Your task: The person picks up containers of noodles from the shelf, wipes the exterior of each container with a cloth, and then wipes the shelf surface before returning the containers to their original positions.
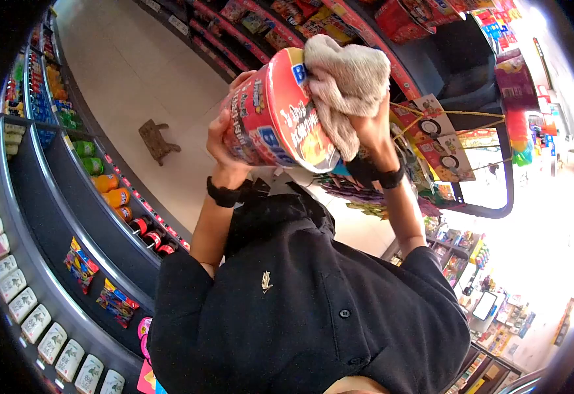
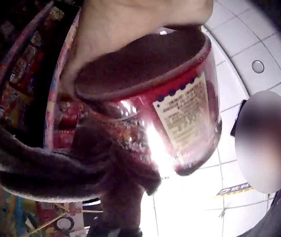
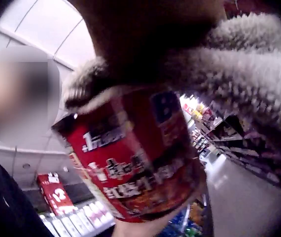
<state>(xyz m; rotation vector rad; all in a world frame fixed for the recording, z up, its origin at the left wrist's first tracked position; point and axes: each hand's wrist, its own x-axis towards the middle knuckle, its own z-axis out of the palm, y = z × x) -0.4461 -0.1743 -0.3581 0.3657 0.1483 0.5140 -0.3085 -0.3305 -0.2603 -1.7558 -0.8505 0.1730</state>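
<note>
A large red instant-noodle tub [image 1: 260, 118] is held up, tilted, in front of the chest in the head view. My left hand [image 1: 224, 144] grips its side, fingers spread round it; the left wrist view has this hand [image 2: 130, 24] against the dark base of the tub [image 2: 180, 121]. My right hand [image 1: 373, 134] holds a beige cloth [image 1: 352, 69] against the tub's lid and rim, its fingers mostly hidden by the cloth. In the right wrist view the cloth [image 3: 249, 69] lies close above the printed tub [image 3: 140, 168], with left-hand fingers [image 3: 143, 228] beneath.
Curved shelves [image 1: 70, 197] with bottles, snack bags and white canisters run along the left. A small wooden stool [image 1: 158, 141] stands on the aisle floor [image 1: 116, 79]. Snack racks [image 1: 287, 23] and a dark-framed stand [image 1: 507, 177] are ahead and to the right.
</note>
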